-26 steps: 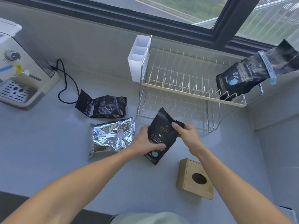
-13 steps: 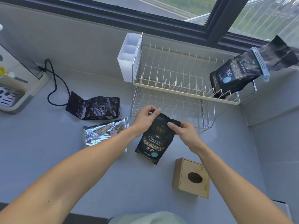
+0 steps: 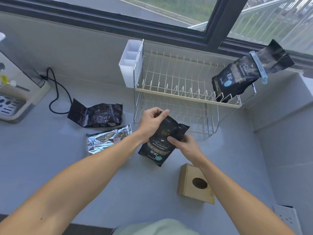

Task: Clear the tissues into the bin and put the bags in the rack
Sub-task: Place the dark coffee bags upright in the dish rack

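Note:
A black coffee bag (image 3: 159, 146) is held just above the counter in front of the two-tier wire rack (image 3: 186, 94). My left hand (image 3: 152, 122) pinches the bag's folded top corner. My right hand (image 3: 183, 144) grips its right side, thumb on the front. Another black bag (image 3: 243, 77) with a pale blue clip stands in the rack's upper right slots. A black bag (image 3: 97, 115) and a silver foil bag (image 3: 108, 139) lie on the counter to the left. No tissues are visible.
A wooden tissue box (image 3: 194, 184) sits near my right forearm. A white cutlery holder (image 3: 131, 63) hangs on the rack's left end. A drinks machine (image 3: 15, 85) with a black cable (image 3: 55, 92) stands at far left. A wall socket (image 3: 286, 217) is at lower right.
My left hand went from the bag's left side up to its top corner. The bag rose and stood more upright, and my right hand slid down its right side.

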